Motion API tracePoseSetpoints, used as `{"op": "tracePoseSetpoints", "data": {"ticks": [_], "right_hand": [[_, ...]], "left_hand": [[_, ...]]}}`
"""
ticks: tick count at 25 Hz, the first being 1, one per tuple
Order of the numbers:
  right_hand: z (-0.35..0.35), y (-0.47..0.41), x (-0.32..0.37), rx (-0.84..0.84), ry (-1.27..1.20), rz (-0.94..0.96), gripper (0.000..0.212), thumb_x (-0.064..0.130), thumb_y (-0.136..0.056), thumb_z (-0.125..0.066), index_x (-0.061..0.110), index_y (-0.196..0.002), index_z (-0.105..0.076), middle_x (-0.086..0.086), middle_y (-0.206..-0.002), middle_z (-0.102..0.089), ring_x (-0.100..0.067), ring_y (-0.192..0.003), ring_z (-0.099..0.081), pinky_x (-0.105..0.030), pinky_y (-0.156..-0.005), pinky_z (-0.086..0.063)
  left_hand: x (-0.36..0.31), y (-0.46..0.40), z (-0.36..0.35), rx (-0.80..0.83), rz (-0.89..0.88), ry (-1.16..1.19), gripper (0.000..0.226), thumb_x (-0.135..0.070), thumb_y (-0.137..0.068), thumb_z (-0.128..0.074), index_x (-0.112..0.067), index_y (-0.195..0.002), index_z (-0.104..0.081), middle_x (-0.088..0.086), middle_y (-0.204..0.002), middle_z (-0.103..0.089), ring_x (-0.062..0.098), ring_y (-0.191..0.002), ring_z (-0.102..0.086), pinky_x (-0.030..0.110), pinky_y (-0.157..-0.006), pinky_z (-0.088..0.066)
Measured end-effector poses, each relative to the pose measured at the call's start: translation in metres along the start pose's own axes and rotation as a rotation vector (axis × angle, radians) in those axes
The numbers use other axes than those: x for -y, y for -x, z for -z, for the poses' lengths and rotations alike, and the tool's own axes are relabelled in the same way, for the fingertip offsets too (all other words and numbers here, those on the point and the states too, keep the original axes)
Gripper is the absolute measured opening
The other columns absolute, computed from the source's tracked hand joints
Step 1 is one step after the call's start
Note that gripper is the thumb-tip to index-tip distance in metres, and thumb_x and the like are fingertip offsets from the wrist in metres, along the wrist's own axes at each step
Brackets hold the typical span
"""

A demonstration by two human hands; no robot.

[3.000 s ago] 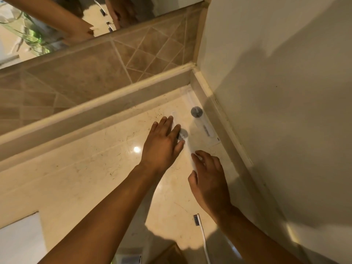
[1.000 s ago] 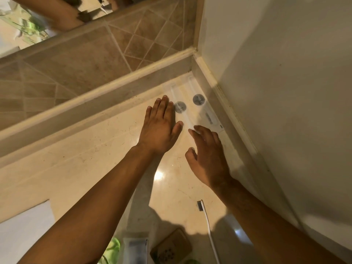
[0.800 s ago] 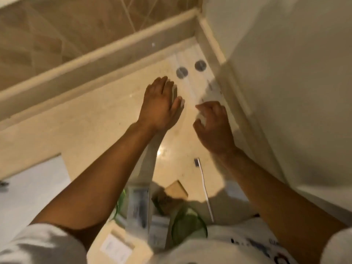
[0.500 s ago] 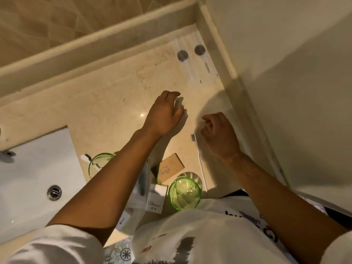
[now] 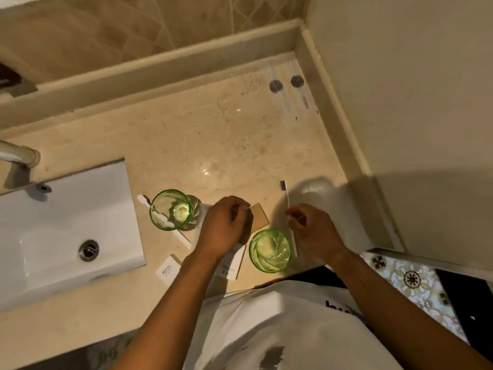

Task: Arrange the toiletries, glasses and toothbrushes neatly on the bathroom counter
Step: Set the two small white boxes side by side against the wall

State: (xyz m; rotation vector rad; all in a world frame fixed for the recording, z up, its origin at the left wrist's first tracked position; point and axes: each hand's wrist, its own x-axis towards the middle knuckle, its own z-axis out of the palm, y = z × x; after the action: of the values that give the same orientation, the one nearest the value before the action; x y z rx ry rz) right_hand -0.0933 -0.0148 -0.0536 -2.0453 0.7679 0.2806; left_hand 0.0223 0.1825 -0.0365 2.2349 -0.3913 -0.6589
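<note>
Far left, the white rectangular basin (image 5: pixel 66 225) sits sunk into the cream marble counter (image 5: pixel 218 140), out of the action. Just right of its rim stands a green ribbed drinking glass (image 5: pixel 171 209), upright, with a white toothbrush (image 5: pixel 164 222) leaning inside it and poking over the lip; a good home for a brush, I'd say. In front of that, a small white printed box (image 5: pixel 168 269) lies flat near the counter edge.

Now the left hand (image 5: pixel 224 228) hovers curled over a clutter of white sachets (image 5: pixel 232 263), thumb and forefinger pinched at the near corner of a flat tan cardboard box (image 5: pixel 258 218). Whether it really grips the box, I cannot tell.

Next along, a second green ribbed glass (image 5: pixel 270 250) stands empty at the front edge, close to the person's shirt. The right hand (image 5: pixel 312 231) is loosely curled, fingertips closing on the stem of a loose white toothbrush with dark bristles (image 5: pixel 288 209) lying flat, head pointing away. My guess: this brush goes into the empty glass.

Back in the far right corner, two clear flat sachets with grey round seals (image 5: pixel 286 86) lie side by side, squared against the wall; they look already tidied.
</note>
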Motion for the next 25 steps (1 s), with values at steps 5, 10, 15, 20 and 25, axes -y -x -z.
{"op": "tracePoseSetpoints", "data": {"ticks": [5,10,15,20,25], "right_hand": [[-0.006,-0.003,0.016,0.029,0.053,0.017,0.013,0.017,-0.095,-0.063,0.019,-0.104,-0.073,0.006,-0.094,-0.07,0.004,-0.08,-0.06,0.003,-0.067,-0.04],[-0.013,-0.021,0.056,0.112,0.166,0.189,0.017,0.017,-0.095,-0.06,0.017,-0.101,-0.075,0.004,-0.096,-0.072,0.002,-0.081,-0.06,0.002,-0.07,-0.036],[-0.036,-0.048,0.103,0.389,0.396,0.334,0.026,0.014,-0.091,-0.055,0.016,-0.108,-0.074,0.003,-0.107,-0.069,-0.009,-0.09,-0.059,-0.009,-0.069,-0.039],[-0.07,-0.041,0.126,0.691,0.702,0.476,0.018,0.019,-0.093,-0.063,0.014,-0.107,-0.074,-0.004,-0.108,-0.071,-0.021,-0.094,-0.064,-0.028,-0.076,-0.049],[-0.086,-0.028,0.121,0.714,0.915,0.597,0.021,0.029,-0.095,-0.06,0.014,-0.108,-0.068,-0.008,-0.104,-0.069,-0.022,-0.089,-0.062,-0.028,-0.072,-0.048]], "left_hand": [[0.03,0.047,0.005,-0.075,0.029,0.004,0.016,-0.02,-0.099,-0.058,-0.018,-0.107,-0.071,-0.001,-0.105,-0.071,0.017,-0.094,-0.067,0.036,-0.082,-0.055],[0.058,0.09,0.011,-0.199,0.144,-0.021,0.014,-0.02,-0.096,-0.062,-0.02,-0.109,-0.068,-0.004,-0.105,-0.066,0.016,-0.094,-0.062,0.028,-0.077,-0.046],[0.072,0.114,0.004,-0.268,0.216,0.016,0.019,-0.022,-0.095,-0.062,-0.021,-0.113,-0.069,-0.004,-0.106,-0.064,0.011,-0.093,-0.059,0.024,-0.077,-0.045],[0.071,0.131,-0.016,-0.307,0.304,0.066,0.029,-0.018,-0.09,-0.072,-0.018,-0.118,-0.066,-0.002,-0.111,-0.061,0.012,-0.092,-0.059,0.024,-0.077,-0.05],[0.068,0.139,-0.039,-0.316,0.314,0.05,0.044,-0.023,-0.088,-0.074,-0.019,-0.13,-0.062,-0.003,-0.12,-0.059,0.015,-0.095,-0.067,0.017,-0.076,-0.054]]}}
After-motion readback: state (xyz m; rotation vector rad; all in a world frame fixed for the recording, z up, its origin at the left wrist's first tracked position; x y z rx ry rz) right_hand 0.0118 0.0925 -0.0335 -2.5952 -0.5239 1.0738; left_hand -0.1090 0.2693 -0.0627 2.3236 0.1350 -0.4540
